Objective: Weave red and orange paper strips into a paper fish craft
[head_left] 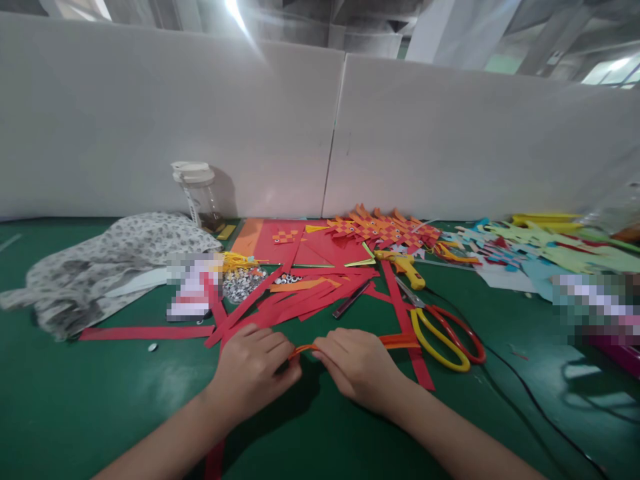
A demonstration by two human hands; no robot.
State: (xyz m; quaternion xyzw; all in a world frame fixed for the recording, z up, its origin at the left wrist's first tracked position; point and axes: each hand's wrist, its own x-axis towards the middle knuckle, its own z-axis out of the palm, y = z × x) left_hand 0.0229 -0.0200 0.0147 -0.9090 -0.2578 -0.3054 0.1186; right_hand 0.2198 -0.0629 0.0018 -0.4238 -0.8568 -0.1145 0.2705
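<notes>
Between my two hands runs a thin orange paper strip (303, 349), pinched at both sides. My left hand (253, 367) closes its fingers on the strip's left part. My right hand (357, 363) grips it a short way along, and more orange strip (400, 341) sticks out to the right past the knuckles. Red paper strips (300, 300) lie loose just beyond my hands. Close to my right hand are scissors (443, 337) with one yellow and one red handle. A dark narrow tool (351, 300), perhaps a cutter, rests above that hand.
Behind lie woven red-and-orange paper fish (385, 230), a yellow glue gun (407, 267) with a black cord, and a bag of googly eyes (245, 285). A patterned cloth (115, 267) and a lidded bottle (197, 197) stand left. Pale paper pieces (550, 247) lie right; a white partition (175, 120) rises behind.
</notes>
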